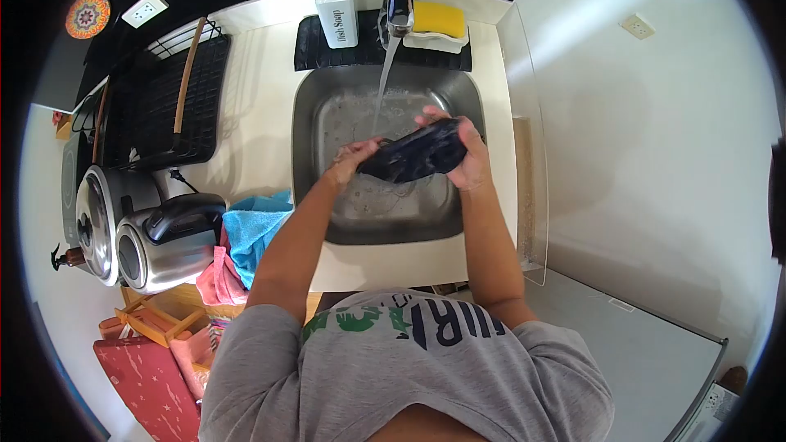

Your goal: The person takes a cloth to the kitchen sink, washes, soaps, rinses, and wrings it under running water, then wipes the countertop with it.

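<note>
A dark, wet-looking object (pixel 416 152), perhaps a dish or cloth, is held over the steel sink (pixel 385 233). My left hand (pixel 352 160) grips its left end, fingers along the upper edge. Around its right end is my right hand (pixel 467 155), with the thumb on the near face and some fingers showing behind. Water runs from the black faucet (pixel 399 12) in a stream (pixel 386 74) that falls behind the object's left part. Drops and thin suds lie on the sink floor.
A dish soap bottle (pixel 336 16) and a yellow sponge (pixel 439 20) on a holder stand behind the sink. At left are a black dish rack (pixel 168 102), an electric kettle (pixel 168 245), a steel pot (pixel 102 213) and blue and pink cloths (pixel 258 225). A clear panel (pixel 532 139) borders the right.
</note>
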`<action>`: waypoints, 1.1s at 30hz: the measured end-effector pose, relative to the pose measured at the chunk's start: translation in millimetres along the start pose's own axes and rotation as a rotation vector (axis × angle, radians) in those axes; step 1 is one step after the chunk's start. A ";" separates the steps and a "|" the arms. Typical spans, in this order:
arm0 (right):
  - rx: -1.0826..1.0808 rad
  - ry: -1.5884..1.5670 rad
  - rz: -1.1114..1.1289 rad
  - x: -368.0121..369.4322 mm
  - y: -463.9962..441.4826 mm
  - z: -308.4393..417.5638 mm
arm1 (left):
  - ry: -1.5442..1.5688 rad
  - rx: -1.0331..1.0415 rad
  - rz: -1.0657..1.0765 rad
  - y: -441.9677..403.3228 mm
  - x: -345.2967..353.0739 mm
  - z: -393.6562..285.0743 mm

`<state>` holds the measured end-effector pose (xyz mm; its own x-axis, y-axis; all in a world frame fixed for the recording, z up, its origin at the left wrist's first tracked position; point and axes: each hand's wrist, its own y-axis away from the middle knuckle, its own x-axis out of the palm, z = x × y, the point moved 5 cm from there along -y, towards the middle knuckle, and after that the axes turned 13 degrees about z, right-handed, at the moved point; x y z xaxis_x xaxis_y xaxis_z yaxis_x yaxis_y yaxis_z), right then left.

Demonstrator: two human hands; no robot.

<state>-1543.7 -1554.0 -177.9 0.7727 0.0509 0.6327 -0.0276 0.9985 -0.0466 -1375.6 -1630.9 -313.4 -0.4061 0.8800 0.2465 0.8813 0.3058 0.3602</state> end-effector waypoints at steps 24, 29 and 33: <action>0.295 0.785 -0.278 -49.5 -20.0 -86.4 | 0.412 0.058 -0.365 1.9 32.7 -37.1; 0.226 0.848 0.048 -17.2 -17.7 -20.9 | 0.174 0.137 -0.054 9.5 33.2 -43.6; -0.072 0.249 -0.034 13.4 -18.8 19.9 | 0.440 0.168 -0.153 3.7 22.4 -11.8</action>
<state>-1545.4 -1571.7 -153.1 0.9051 0.0020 0.4252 0.0398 0.9952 -0.0893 -1384.2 -1614.4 -296.0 -0.5652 0.5948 0.5716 0.8159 0.5055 0.2807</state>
